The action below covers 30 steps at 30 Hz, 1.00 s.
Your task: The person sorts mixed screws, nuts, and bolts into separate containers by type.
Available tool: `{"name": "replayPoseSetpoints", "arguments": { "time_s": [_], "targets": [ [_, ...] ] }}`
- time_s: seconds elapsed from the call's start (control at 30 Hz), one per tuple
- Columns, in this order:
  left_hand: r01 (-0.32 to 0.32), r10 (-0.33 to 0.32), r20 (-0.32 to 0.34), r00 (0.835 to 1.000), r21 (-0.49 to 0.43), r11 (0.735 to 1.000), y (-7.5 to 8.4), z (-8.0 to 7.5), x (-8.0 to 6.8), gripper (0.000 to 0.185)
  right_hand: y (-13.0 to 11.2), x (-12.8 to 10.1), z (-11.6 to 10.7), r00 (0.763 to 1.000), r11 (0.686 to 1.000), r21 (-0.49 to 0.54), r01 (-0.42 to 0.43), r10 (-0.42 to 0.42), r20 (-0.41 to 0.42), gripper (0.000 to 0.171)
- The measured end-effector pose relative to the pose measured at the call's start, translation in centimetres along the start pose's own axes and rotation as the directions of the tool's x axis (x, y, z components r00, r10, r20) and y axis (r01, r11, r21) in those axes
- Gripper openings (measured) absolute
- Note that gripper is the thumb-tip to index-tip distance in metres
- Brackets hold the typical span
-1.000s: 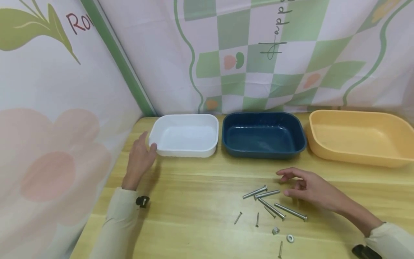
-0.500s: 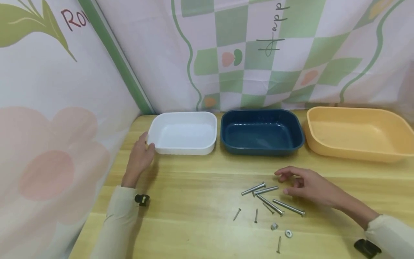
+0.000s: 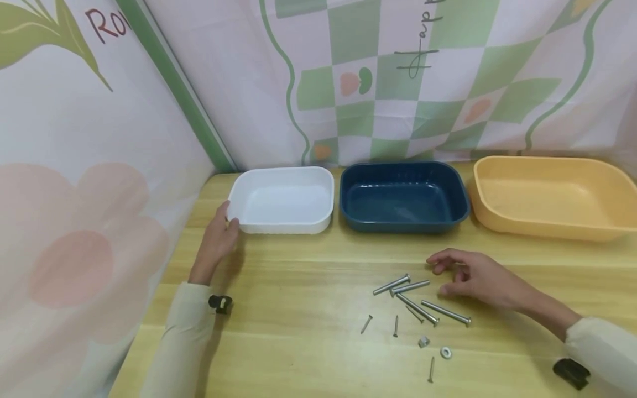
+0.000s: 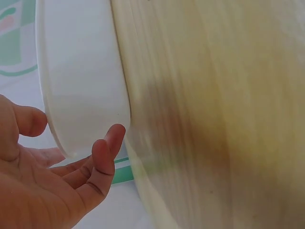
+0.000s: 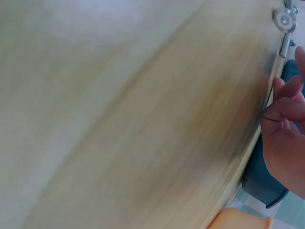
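Note:
My left hand (image 3: pixel 217 239) holds the left end of a white rectangular tray (image 3: pixel 283 227), its thumb and fingers bent around the corner. The left wrist view shows fingertips (image 4: pixel 116 133) against the end wall of the tray. My right hand (image 3: pixel 480 279) hovers with loosely bent fingers and nothing between them, just right of several long metal bolts (image 3: pixel 446 314) on the wooden table (image 3: pixel 278 309). Close by lie several small screws (image 3: pixel 366 324), a nut (image 3: pixel 423 342) and a washer (image 3: pixel 445 352). In the right wrist view, part of the right hand (image 5: pixel 286 143) shows at the edge.
A dark blue tray (image 3: pixel 405 227) stands in the middle of the back row, with a larger yellow tray (image 3: pixel 552 229) to its right. Patterned cloth (image 3: pixel 358 119) hangs behind them, and another cloth wall (image 3: pixel 94 221) borders the table's left side.
The head view has shifted slightly, so the trays sit a little higher in it. Both hands, the trays and the hardware keep their places relative to one another.

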<state>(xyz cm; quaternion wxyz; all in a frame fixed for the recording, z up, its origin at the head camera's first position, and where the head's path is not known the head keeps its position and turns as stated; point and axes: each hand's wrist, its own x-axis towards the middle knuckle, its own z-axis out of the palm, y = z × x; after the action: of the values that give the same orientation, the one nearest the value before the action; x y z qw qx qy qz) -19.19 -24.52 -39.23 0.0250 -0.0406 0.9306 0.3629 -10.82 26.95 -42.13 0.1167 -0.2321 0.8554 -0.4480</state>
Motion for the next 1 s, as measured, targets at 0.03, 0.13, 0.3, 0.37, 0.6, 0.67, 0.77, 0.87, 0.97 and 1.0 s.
{"name": "replayPoseSetpoints", "arguments": {
  "time_s": [0.03,0.13,0.3,0.37,0.6,0.67,0.77,0.87,0.97,1.0],
  "targets": [
    [0.0,0.0,0.003,1.0,0.001,1.0,0.0,-0.1,0.0,0.061,0.0,0.1,0.0,1.0,1.0,-0.003,0.003,-0.003,0.0,0.05],
    [-0.001,0.001,0.014,1.0,0.003,1.0,0.1,-0.2,0.1,0.062,-0.1,0.4,0.3,1.0,1.0,0.002,0.0,0.0,-0.003,0.05],
    [0.005,-0.005,0.03,1.0,-0.006,1.0,0.1,-0.3,0.1,0.063,-0.4,0.8,0.7,1.0,0.999,0.031,-0.028,0.028,-0.003,0.051],
    [0.01,-0.01,0.035,0.999,-0.009,1.0,0.0,-0.3,0.2,0.063,-0.4,0.9,0.9,0.999,0.998,0.033,-0.044,0.044,-0.011,0.05],
    [0.02,-0.019,0.047,0.999,-0.018,1.0,0.1,-0.3,0.2,0.063,-0.3,1.2,1.5,0.999,0.999,0.021,-0.041,0.042,-0.018,0.043],
    [0.017,-0.016,0.05,0.999,-0.022,1.0,0.1,-0.3,0.2,0.063,-0.3,1.2,1.6,1.0,1.0,0.016,-0.027,0.027,-0.014,0.042],
    [0.023,-0.021,0.057,0.998,-0.032,0.999,0.2,-0.3,0.3,0.063,-0.3,1.4,1.7,1.0,1.0,0.004,-0.022,0.022,-0.007,0.042],
    [0.029,-0.027,0.06,0.998,-0.041,0.999,0.2,-0.3,0.4,0.064,-0.3,1.5,1.9,1.0,0.999,-0.02,-0.025,0.025,-0.007,0.043],
    [0.035,-0.032,0.063,0.998,-0.042,0.998,0.1,-0.3,0.4,0.064,-0.4,1.6,2.1,1.0,0.999,-0.035,-0.007,0.006,-0.007,0.043],
    [0.038,-0.036,0.064,0.997,-0.042,0.998,0.1,-0.3,0.4,0.064,-0.4,1.6,2.1,1.0,0.999,-0.042,0.001,-0.001,-0.006,0.043]
  ]
}}
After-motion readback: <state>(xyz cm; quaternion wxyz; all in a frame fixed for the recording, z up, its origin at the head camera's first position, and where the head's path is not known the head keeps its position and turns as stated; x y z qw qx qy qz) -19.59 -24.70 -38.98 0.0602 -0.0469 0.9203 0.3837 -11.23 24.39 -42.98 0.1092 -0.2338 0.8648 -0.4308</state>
